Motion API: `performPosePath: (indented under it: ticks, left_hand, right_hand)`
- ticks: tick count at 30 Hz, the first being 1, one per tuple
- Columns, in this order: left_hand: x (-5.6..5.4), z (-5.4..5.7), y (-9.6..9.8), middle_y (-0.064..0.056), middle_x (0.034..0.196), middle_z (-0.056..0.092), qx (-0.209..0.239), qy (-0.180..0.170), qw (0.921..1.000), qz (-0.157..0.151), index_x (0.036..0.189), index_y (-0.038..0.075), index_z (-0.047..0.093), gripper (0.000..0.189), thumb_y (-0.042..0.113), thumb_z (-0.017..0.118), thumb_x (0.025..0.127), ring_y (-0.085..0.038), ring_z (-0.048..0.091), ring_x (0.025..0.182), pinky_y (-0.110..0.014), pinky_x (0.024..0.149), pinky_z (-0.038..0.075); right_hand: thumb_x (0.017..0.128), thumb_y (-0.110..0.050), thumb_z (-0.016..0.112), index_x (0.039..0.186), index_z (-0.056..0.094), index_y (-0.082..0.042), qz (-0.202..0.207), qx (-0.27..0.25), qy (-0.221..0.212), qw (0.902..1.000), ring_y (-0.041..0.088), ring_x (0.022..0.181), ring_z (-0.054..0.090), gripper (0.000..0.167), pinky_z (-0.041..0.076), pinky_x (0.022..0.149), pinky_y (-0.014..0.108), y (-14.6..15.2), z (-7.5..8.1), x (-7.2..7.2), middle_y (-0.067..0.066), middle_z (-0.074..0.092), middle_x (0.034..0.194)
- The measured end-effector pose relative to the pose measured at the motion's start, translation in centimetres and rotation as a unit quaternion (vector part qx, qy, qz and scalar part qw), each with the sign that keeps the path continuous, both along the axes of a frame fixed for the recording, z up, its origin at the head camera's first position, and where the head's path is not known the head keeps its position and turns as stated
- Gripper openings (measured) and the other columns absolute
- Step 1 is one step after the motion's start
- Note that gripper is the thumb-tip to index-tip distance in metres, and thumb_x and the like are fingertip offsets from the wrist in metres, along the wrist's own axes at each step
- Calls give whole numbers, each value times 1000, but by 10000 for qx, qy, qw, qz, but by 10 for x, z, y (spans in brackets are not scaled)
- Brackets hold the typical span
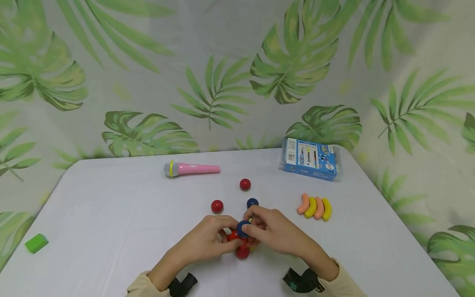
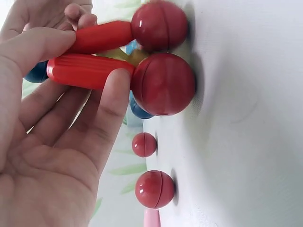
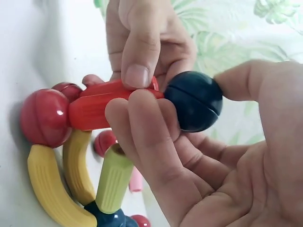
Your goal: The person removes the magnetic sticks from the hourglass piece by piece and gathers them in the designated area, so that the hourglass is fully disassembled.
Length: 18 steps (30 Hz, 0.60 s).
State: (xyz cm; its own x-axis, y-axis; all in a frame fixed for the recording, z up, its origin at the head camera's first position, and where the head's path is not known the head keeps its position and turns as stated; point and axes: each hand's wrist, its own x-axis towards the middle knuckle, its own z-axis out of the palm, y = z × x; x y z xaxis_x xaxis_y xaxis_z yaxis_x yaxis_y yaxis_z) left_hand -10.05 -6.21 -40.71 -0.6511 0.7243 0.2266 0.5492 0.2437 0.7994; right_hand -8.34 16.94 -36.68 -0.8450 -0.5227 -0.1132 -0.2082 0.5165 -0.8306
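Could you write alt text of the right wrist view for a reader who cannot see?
The right hand holds a dark blue ball at one end of red rods that the left hand grips. Red balls are at the other end, with curved yellow rods and a green rod nearby.

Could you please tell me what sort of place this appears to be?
Probably a staged play area: a leaf-patterned backdrop behind a white tabletop, with a pink microphone and red rods in view.

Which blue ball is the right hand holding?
The raised blue ball at the top of the red rods; other blue meets the yellow rods.
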Motion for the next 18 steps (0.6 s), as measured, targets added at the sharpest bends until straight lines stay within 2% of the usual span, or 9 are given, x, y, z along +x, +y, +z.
performPosePath:
  ticks: [2,8,11,16,18]
  left_hand:
    - [0,0,-1,7,97,73,-72,-4,10000,32,106,14,75,13,13,76,94,0,63,79,-22,70,59]
    - [-1,5,-2,9,92,73,-319,-155,9993,65,105,16,75,11,18,75,95,0,63,75,-21,66,57]
    - [-1,8,-3,8,94,74,-307,-206,9993,6,107,14,75,13,17,75,95,0,63,72,-22,65,57]
    - [1,10,-3,8,94,73,-453,-251,9986,-103,106,11,76,15,12,74,91,1,61,69,-20,63,56]
    - [2,10,-2,9,92,72,-566,-310,9978,-141,105,12,76,15,12,75,91,0,61,69,-19,62,55]
  right_hand:
    - [104,-29,60,112,62,-9,-68,4,29,10000,15,71,70,22,52,65,24,0,-1,0,-5,70,78]
    - [101,-33,64,112,63,-15,-139,356,594,9975,10,71,59,21,48,61,23,-1,0,2,-9,64,80]
    - [101,-30,63,113,62,-15,-136,348,612,9974,9,71,59,19,50,62,23,-1,2,3,-9,64,81]
    - [107,-19,52,115,56,-8,-306,-427,418,9977,20,72,68,15,59,68,28,8,11,3,5,68,86]
    - [107,-15,50,116,54,-7,-467,-555,540,9959,22,72,70,12,61,68,32,15,15,3,8,68,88]
